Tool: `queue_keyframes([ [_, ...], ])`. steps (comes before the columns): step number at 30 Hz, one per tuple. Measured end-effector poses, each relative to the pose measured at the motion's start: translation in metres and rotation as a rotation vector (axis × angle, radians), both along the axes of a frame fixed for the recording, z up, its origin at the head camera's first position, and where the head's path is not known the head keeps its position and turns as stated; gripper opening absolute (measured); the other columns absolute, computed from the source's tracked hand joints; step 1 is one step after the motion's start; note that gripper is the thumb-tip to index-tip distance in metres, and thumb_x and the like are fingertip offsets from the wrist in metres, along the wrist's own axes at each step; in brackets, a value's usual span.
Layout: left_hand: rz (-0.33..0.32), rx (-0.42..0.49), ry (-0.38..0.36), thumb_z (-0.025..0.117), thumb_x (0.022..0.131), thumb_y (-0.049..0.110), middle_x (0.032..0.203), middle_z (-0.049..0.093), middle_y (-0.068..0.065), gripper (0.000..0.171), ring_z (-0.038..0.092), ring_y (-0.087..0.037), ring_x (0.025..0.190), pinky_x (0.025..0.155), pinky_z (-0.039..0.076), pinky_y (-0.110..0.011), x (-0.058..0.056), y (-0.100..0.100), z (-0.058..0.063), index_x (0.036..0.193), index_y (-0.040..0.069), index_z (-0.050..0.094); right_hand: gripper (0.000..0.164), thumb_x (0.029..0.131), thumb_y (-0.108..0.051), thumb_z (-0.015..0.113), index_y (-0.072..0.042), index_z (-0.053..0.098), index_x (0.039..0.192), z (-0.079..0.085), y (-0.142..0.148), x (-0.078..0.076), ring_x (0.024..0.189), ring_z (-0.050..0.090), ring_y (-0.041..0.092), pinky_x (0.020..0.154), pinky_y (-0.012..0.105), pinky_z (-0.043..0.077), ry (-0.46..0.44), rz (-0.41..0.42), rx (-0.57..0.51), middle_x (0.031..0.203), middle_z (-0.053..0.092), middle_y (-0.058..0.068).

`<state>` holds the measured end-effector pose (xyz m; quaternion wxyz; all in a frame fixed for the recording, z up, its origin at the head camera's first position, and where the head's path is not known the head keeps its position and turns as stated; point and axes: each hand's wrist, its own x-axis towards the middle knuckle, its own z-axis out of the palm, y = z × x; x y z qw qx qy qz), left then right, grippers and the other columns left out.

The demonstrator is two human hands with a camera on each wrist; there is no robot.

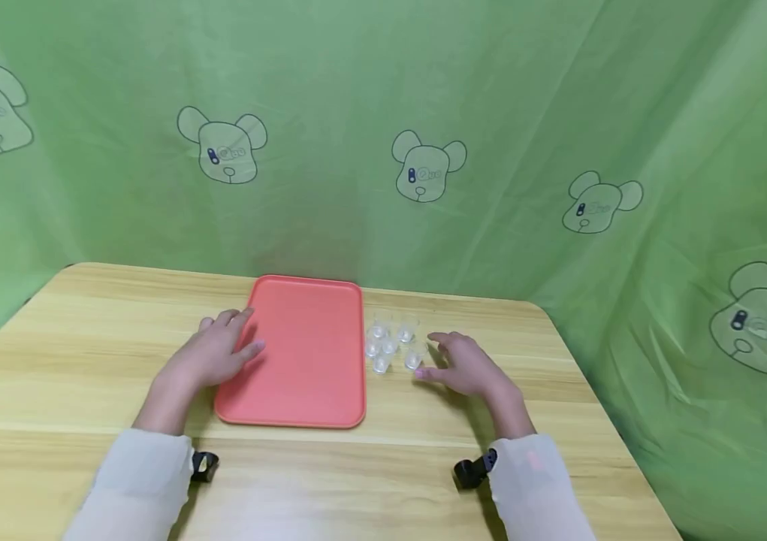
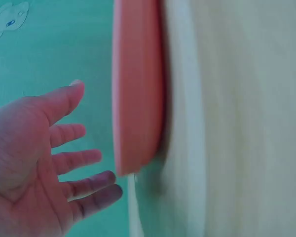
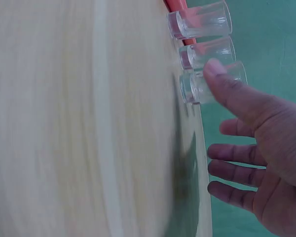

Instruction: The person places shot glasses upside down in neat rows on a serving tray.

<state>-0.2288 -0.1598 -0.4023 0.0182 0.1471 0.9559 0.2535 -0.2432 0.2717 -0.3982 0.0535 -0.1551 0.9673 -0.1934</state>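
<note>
Left hand (image 1: pixel 215 355): fingers spread wide above the left edge of the red serving tray (image 1: pixel 309 353). Right hand (image 1: pixel 466 366): likewise wide, just right of upright clear shot glasses (image 1: pixel 413 359).

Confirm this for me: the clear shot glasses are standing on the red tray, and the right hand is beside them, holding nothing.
Not quite: the head view shows the clear shot glasses standing on the wooden table, right of the red tray. The right hand is beside them, holding nothing.
</note>
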Motion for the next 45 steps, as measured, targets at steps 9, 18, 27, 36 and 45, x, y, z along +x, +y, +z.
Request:
queue_keyframes([
  [9, 0.014, 0.128, -0.101, 0.054, 0.105, 0.037, 0.152, 0.032, -0.04, 0.076, 0.028, -0.06, 0.139, 0.113, 0.026, -0.068, -0.004, -0.012, -0.008, 0.157, -0.01, 0.025, 0.064, 0.082, -0.034, 0.087, 0.002, 0.063, 0.131, -0.007, -0.017, -0.01, 0.091, 0.058, 0.021, 0.086, 0.042, 0.051, -0.05, -0.041, -0.075, 0.103, 0.066, 0.008],
  [18, -0.011, 0.261, -0.137, 0.055, 0.105, 0.019, 0.139, 0.049, -0.04, 0.068, 0.048, -0.052, 0.131, 0.109, 0.037, -0.063, -0.01, -0.019, -0.011, 0.153, -0.018, 0.024, 0.034, 0.081, -0.028, 0.088, -0.008, 0.07, 0.101, -0.011, -0.023, -0.012, 0.081, 0.055, 0.018, 0.076, 0.035, 0.049, -0.062, -0.033, -0.127, 0.087, 0.063, 0.002],
  [27, 0.029, 0.322, -0.199, 0.05, 0.099, 0.004, 0.139, 0.052, -0.036, 0.06, 0.051, -0.051, 0.127, 0.105, 0.044, -0.058, -0.012, -0.027, -0.015, 0.151, -0.018, 0.03, 0.029, 0.08, -0.027, 0.089, -0.01, 0.071, 0.096, -0.009, -0.024, -0.015, 0.077, 0.053, 0.019, 0.071, 0.034, 0.047, -0.085, -0.052, -0.161, 0.081, 0.061, 0.003],
  [36, 0.035, 0.426, -0.267, 0.048, 0.1, -0.002, 0.142, 0.049, -0.036, 0.05, 0.054, -0.046, 0.126, 0.103, 0.048, -0.053, -0.013, -0.029, -0.017, 0.146, -0.019, 0.039, 0.023, 0.08, -0.021, 0.089, -0.01, 0.075, 0.095, -0.012, -0.02, -0.021, 0.074, 0.053, 0.017, 0.069, 0.032, 0.046, -0.095, -0.037, -0.199, 0.077, 0.063, 0.001],
  [45, 0.023, 0.383, -0.237, 0.048, 0.099, -0.001, 0.143, 0.05, -0.036, 0.05, 0.052, -0.046, 0.127, 0.106, 0.044, -0.056, -0.017, -0.023, -0.021, 0.145, -0.017, 0.042, 0.023, 0.08, -0.018, 0.089, -0.009, 0.077, 0.097, -0.017, -0.012, -0.02, 0.072, 0.052, 0.016, 0.069, 0.032, 0.045, -0.115, -0.039, -0.23, 0.075, 0.063, 0.0],
])
